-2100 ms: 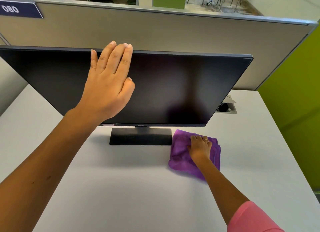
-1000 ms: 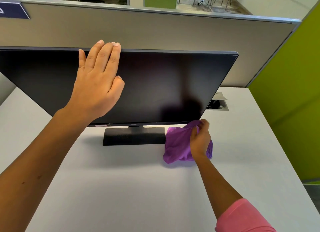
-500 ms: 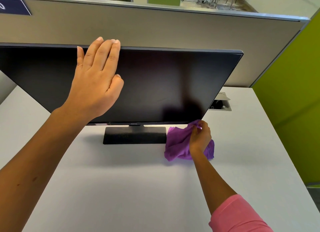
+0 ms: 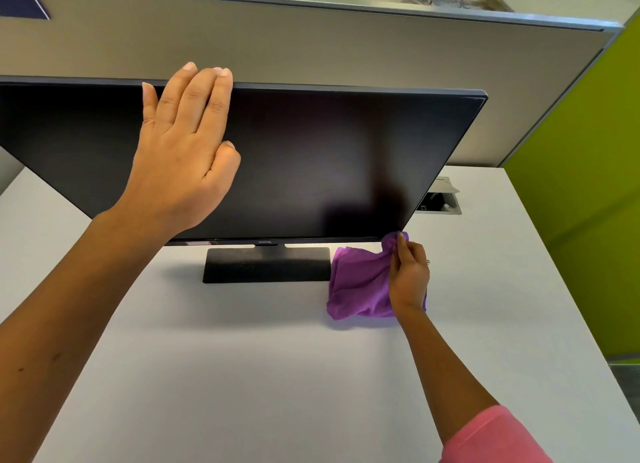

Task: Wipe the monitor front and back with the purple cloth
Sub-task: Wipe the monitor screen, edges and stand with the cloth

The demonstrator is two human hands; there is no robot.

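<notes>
Right hand (image 4: 408,275) pinches the purple cloth (image 4: 360,286), its fingers curled round a raised corner while the rest drapes on the surface (image 4: 242,376) beside the stand. The monitor (image 4: 329,158) screen lies up and left of it, long axis across; left hand (image 4: 183,158) rests flat, fingers straight, at the top edge.

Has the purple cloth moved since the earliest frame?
Yes. The purple cloth, earlier flat on the desk, is now bunched and lifted by the right hand toward the monitor corner.
</notes>
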